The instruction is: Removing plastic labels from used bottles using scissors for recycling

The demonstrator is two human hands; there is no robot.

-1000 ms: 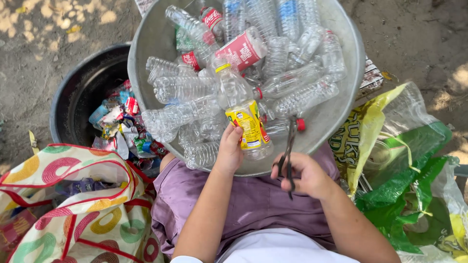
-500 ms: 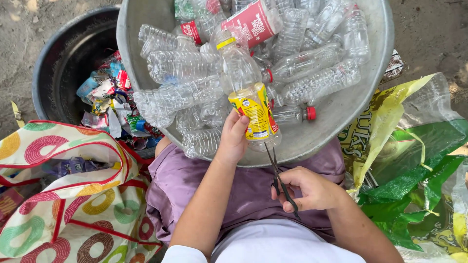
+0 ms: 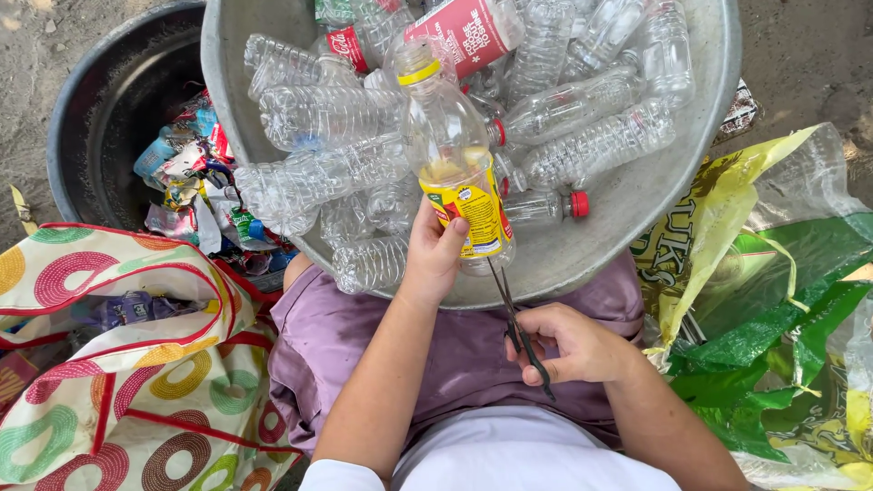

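Left hand (image 3: 435,255) clasps yellow-labelled clear plastic bottle (image 3: 455,164); right hand (image 3: 568,344) pinches slim metal scissors (image 3: 518,327).

Outdoor dirt-ground (image 3: 55,36) bottle-sorting spot

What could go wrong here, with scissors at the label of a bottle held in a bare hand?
The scissors tips in the right hand sit at the base of the yellow-labelled bottle, close to the left hand fingers; a slip could nick them. The smooth bottle might twist in that one-handed grip. The metal basin rests on the lap and could tip.
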